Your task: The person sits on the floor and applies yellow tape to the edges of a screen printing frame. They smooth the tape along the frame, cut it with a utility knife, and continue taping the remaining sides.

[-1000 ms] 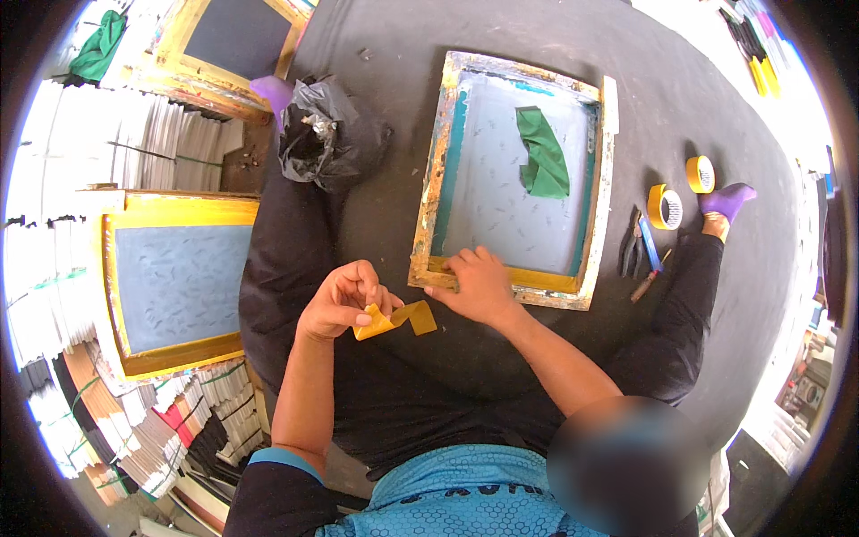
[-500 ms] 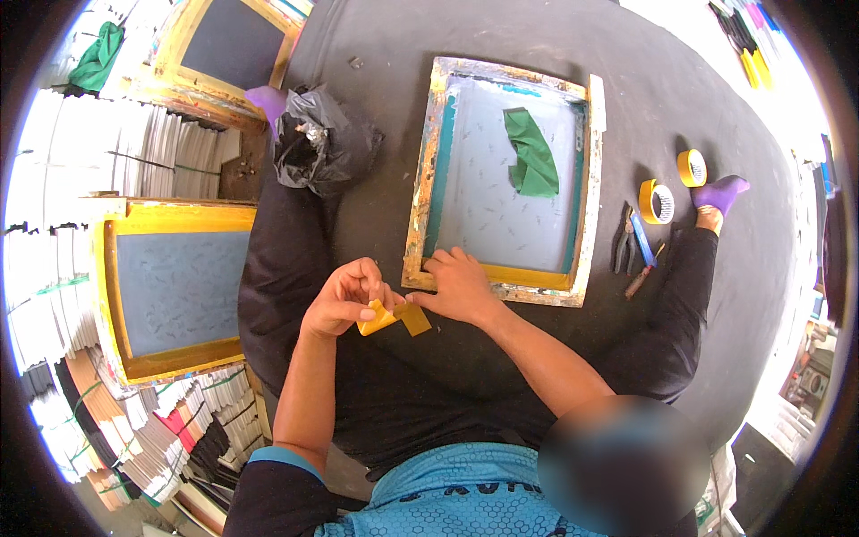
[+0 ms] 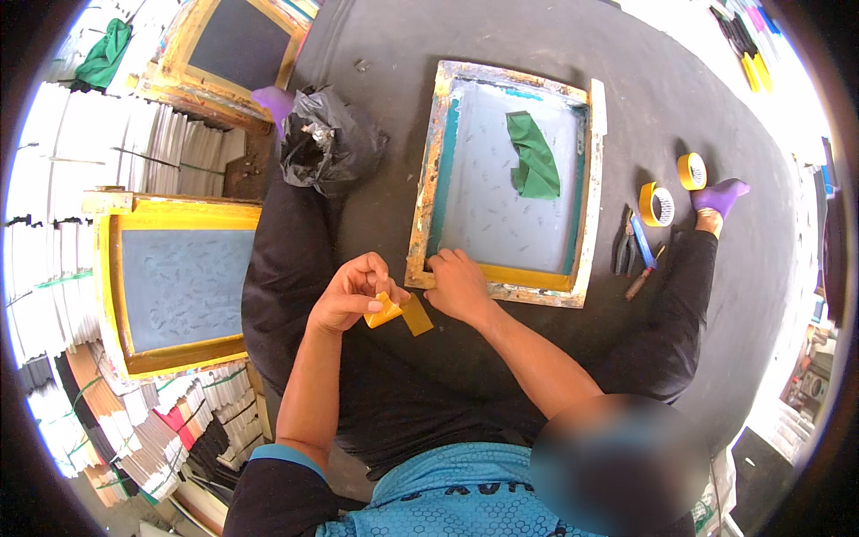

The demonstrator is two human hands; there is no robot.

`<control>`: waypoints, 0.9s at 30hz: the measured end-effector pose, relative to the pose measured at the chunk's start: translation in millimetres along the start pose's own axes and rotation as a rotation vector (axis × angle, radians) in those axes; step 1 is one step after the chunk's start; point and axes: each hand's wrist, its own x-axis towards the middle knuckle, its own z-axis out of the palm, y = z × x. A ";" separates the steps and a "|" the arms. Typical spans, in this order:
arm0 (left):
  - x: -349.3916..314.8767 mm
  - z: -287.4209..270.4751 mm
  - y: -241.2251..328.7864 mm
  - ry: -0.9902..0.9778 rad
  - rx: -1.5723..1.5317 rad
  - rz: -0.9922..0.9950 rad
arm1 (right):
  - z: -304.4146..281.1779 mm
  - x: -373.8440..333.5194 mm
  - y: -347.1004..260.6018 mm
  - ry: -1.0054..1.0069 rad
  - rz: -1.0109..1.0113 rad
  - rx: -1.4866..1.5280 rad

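My left hand (image 3: pixel 347 295) is closed in a pinch on a crumpled, folded piece of yellow tape (image 3: pixel 383 311). A flat strip of the same tape (image 3: pixel 417 318) hangs beside it. My right hand (image 3: pixel 460 286) is curled over the near left corner of a wooden screen printing frame (image 3: pixel 592 179), with its fingers bent onto the inner edge. The frame lies on the dark surface, its pale blue mesh (image 3: pixel 483 201) facing up. Yellow tape (image 3: pixel 528 277) runs along its near inner edge. A crumpled green cloth (image 3: pixel 535 166) rests on the mesh.
A black plastic bag (image 3: pixel 331 143) stands left of the frame. Two yellow tape rolls (image 3: pixel 658 204), pliers (image 3: pixel 624 246), a blue cutter (image 3: pixel 642 240) and a small brown-handled tool (image 3: pixel 639 283) lie at the right. Another screen (image 3: pixel 183 286) with yellow edging and stacked sheets are at the left.
My right thumb has drawn back from the tape toward the frame's corner. My left hand has shifted slightly right, keeping its pinch on the tape.
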 end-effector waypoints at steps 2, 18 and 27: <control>1.2 -1.1 -0.8 -0.005 0.011 -0.004 | -4.6 4.9 3.5 -0.053 -0.006 0.033; -0.1 -4.5 -4.1 0.015 -0.022 -0.012 | -18.3 -3.5 -4.7 -0.026 0.125 0.533; -10.9 32.4 38.7 0.012 0.332 -0.067 | -29.4 -31.3 -29.1 -0.082 -0.331 0.918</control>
